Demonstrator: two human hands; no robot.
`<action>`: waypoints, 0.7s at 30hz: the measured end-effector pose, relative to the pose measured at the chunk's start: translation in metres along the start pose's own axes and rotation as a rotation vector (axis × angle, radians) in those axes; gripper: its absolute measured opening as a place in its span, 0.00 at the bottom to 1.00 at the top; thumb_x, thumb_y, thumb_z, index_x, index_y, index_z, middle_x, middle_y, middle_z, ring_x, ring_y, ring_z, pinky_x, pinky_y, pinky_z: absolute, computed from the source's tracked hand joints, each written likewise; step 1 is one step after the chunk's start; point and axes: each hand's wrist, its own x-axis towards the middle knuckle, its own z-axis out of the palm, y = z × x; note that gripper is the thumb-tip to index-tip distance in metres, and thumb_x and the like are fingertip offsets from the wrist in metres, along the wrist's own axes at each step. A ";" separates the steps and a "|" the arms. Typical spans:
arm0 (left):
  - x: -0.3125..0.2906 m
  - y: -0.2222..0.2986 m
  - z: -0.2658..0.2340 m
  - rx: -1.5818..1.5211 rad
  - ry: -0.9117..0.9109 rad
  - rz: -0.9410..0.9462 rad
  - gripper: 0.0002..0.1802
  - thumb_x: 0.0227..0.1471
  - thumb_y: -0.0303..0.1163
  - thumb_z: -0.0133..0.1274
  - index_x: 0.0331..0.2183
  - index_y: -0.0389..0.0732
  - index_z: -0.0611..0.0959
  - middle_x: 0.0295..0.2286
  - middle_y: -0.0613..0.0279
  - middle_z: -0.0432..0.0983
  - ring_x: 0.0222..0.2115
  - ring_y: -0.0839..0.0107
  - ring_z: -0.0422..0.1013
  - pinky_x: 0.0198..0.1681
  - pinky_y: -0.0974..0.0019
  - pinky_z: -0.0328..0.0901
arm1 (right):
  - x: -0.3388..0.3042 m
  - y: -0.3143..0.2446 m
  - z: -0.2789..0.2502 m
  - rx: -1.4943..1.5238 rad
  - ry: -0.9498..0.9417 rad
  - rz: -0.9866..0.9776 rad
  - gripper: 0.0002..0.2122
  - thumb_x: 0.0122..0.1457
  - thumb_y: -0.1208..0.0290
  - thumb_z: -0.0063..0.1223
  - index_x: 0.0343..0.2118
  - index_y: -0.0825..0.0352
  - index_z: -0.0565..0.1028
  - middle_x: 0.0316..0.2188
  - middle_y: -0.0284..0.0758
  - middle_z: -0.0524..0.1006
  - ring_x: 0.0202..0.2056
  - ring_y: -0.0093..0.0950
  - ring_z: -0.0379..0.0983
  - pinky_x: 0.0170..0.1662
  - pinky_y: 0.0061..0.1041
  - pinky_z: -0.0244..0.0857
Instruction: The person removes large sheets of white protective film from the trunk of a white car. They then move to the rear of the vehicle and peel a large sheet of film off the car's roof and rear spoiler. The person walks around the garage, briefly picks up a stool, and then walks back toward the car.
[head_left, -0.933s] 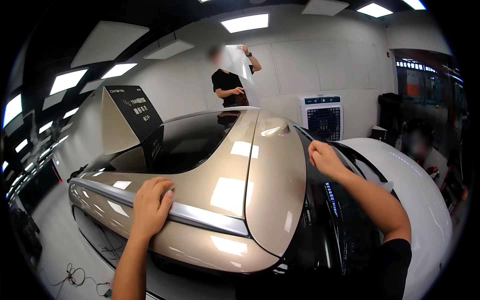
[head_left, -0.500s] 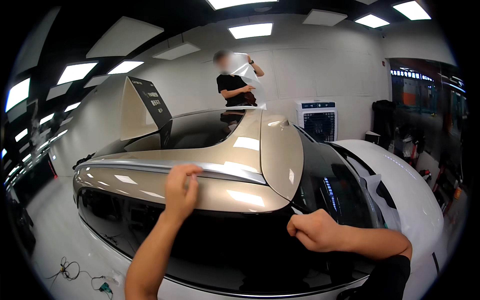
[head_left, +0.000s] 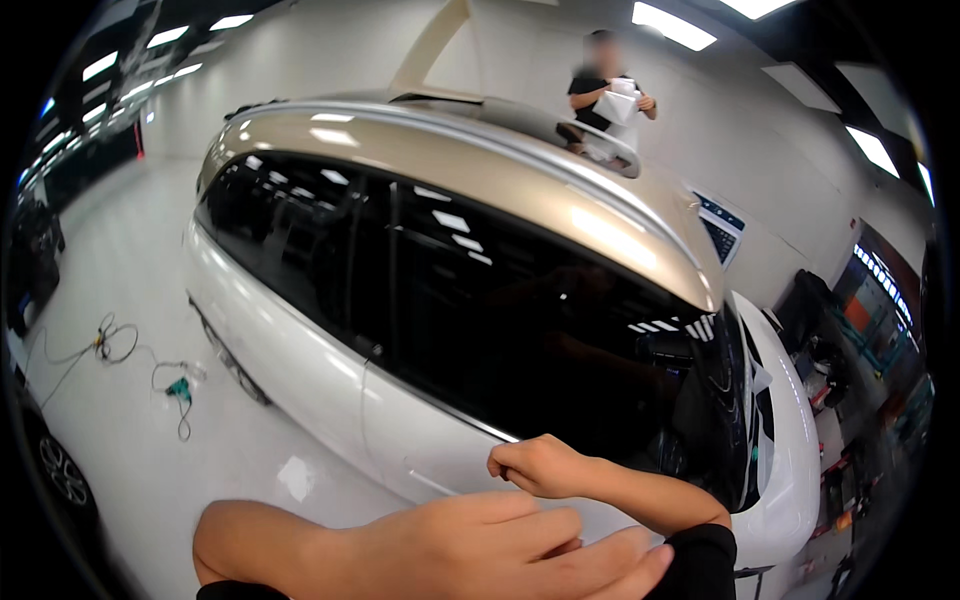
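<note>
My left hand (head_left: 490,545) is large and close at the lower edge, its back toward me. Its fingers stretch to the right, slightly bent and with gaps between them, near my right arm's black sleeve. Nothing shows in it. My right hand (head_left: 540,466) is closed, beside the lower window edge of a car (head_left: 330,330); whatever it may hold is hidden. White covers the car's lower body, while its roof (head_left: 450,150) is glossy beige with a silver rail (head_left: 520,160). The dark side windows (head_left: 480,290) reflect the ceiling lights.
Across the car, another person (head_left: 600,95) holds a pale sheet (head_left: 618,105). A green corded tool (head_left: 180,388) and looped cables (head_left: 115,342) lie on the floor at left. Another vehicle's wheel (head_left: 64,470) shows at lower left. A white air cooler (head_left: 718,228) stands beyond the roof.
My left hand has left the space over the roof edge and come down close to me. My right hand is lower, still closed. The view has tilted and now shows more car side.
</note>
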 end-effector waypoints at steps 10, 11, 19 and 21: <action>-0.165 0.105 -0.132 0.034 0.198 -0.266 0.15 0.42 0.22 0.55 0.37 0.41 0.84 0.33 0.60 0.81 0.22 0.75 0.74 0.23 0.76 0.65 | 0.166 -0.105 0.193 -0.002 -0.271 -0.101 0.10 0.56 0.77 0.44 0.40 0.64 0.73 0.32 0.42 0.79 0.32 0.42 0.76 0.36 0.36 0.69; -0.185 0.122 -0.145 0.042 0.224 -0.316 0.15 0.42 0.21 0.55 0.36 0.41 0.84 0.32 0.60 0.82 0.22 0.75 0.74 0.23 0.76 0.65 | 0.171 -0.099 0.221 0.080 -0.223 -0.108 0.10 0.56 0.76 0.44 0.40 0.65 0.73 0.32 0.41 0.79 0.31 0.41 0.76 0.36 0.36 0.70; -0.398 0.124 -0.120 -0.021 0.446 -1.491 0.19 0.47 0.15 0.46 0.43 0.37 0.79 0.37 0.55 0.79 0.25 0.71 0.72 0.31 0.71 0.68 | 0.182 0.032 0.335 0.021 0.486 0.507 0.09 0.54 0.78 0.49 0.39 0.67 0.70 0.32 0.40 0.76 0.30 0.38 0.75 0.33 0.35 0.68; -0.513 0.137 -0.088 0.057 0.357 -1.876 0.19 0.55 0.24 0.48 0.49 0.36 0.74 0.43 0.52 0.76 0.34 0.65 0.72 0.39 0.65 0.68 | 0.191 0.022 0.319 -0.173 0.627 0.528 0.09 0.52 0.77 0.51 0.37 0.66 0.70 0.32 0.42 0.74 0.31 0.40 0.74 0.33 0.37 0.67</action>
